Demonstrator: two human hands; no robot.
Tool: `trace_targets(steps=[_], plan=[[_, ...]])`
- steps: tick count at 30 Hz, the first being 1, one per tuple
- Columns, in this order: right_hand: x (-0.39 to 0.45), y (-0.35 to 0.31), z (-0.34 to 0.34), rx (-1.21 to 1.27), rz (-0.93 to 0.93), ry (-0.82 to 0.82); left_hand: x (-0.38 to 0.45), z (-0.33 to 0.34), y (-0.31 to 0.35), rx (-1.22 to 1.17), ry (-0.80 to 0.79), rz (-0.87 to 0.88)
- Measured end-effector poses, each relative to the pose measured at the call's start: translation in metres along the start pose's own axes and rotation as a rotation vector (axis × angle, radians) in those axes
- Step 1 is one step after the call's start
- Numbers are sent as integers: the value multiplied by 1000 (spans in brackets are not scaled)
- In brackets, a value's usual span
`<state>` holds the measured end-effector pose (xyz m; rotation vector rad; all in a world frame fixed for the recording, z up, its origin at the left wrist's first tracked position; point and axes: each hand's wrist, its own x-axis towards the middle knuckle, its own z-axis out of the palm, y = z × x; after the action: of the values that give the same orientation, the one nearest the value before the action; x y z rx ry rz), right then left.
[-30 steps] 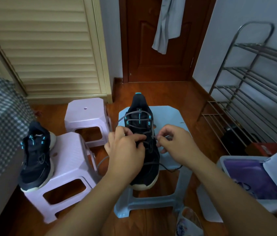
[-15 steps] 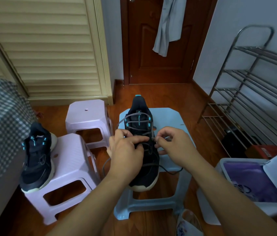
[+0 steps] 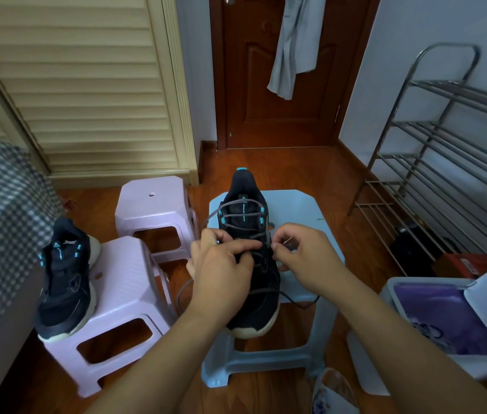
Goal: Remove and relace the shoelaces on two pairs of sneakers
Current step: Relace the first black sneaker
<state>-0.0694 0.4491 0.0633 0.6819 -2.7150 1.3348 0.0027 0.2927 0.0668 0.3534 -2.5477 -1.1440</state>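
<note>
Two dark sneakers are in view: the one being laced (image 3: pixel 248 234) stands on the pale blue stool (image 3: pixel 296 204) at the centre, its toe toward the person and its heel toward the brown door (image 3: pixel 281 121). Its grey shoelace (image 3: pixel 237 216) crosses the upper eyelets in a few rows, with one loose stretch looping off the shoe's left side and a darker end trailing over the stool's right front edge. Of the two hands, the left hand (image 3: pixel 221 264) lies over the middle of the shoe with fingers curled, forefinger and thumb pinching the lace at the tongue; the right hand (image 3: pixel 302 252) is just beside the shoe's right side, its fingertips pinching the lace end near an eyelet. The second sneaker (image 3: pixel 64 282) sits on the nearer lilac stool (image 3: pixel 122 279) to the left, near its left edge, and another lilac stool (image 3: pixel 152 201) stands behind that. Further left is a surface covered in checked fabric (image 3: pixel 0 210), and behind it a louvred cream door (image 3: pixel 86 85). A grey garment (image 3: pixel 293 46) hangs on the brown door. To the right stands a metal shoe rack (image 3: pixel 445 162), and nearer, an open pale bin (image 3: pixel 415 283) with a purple liner.
</note>
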Motion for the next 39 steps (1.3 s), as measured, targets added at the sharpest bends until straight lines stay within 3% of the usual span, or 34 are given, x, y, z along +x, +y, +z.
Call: trace_targets(steps=[5,11,15,19,24,27,33,35,39], plan=[[2,-4,4,-180,-222,62,-3,2,0,32,7,33],[4,-1,11,52,39,78,0,-1,-2,77,11,73],[3,-4,16,43,38,89,11,-6,0,220,90,140],[2,-6,20,98,60,123,20,-7,4,389,52,177],[1,-5,20,111,57,142,20,-3,5,431,59,191],[2,-6,21,-15,-3,114,21,-3,7,459,54,206],[-3,-12,22,-265,-225,130,13,0,8,617,61,466],[-3,-13,22,-355,-294,112,15,-6,6,587,42,445],[0,-4,15,-399,-252,79,16,-23,1,378,52,329]])
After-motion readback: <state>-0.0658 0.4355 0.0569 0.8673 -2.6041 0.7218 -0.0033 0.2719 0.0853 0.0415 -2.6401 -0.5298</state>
